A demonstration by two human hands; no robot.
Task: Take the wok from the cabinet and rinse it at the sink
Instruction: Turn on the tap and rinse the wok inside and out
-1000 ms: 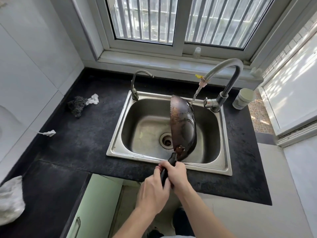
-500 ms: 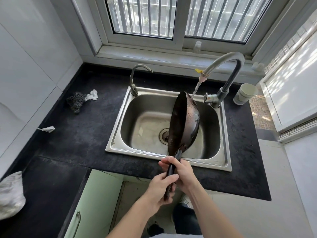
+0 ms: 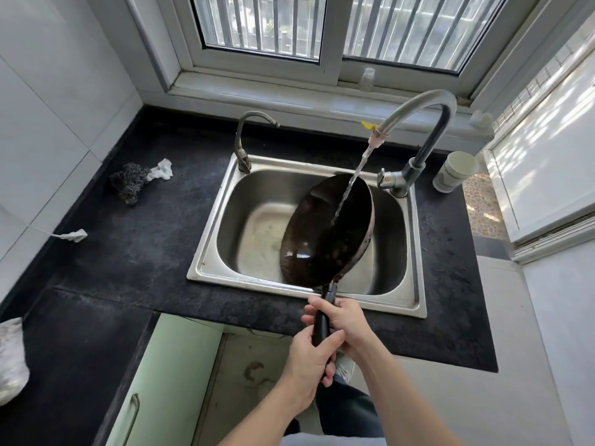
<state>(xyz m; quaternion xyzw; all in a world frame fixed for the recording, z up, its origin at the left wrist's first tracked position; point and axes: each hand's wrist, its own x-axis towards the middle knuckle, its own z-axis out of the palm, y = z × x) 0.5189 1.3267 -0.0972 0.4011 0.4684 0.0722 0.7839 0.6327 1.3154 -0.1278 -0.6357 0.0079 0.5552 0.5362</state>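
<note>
Over the steel sink [image 3: 201, 262], our left hand [image 3: 307, 360] and right hand [image 3: 346, 320] clamp the wok [image 3: 325, 233] by its handle [image 3: 321, 323]. We should roll it, rinsing every side.

both hands [image 3: 325, 342] gripping wok [image 3: 325, 233] handle, tilted over sink [image 3: 225, 201], faucet [image 3: 418, 123] running

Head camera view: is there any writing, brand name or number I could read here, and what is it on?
No text here is readable.
On the sink, front right rim: a small stamped mark, too small to read.
On the cup: a faint greenish print, too blurred to read.
</note>
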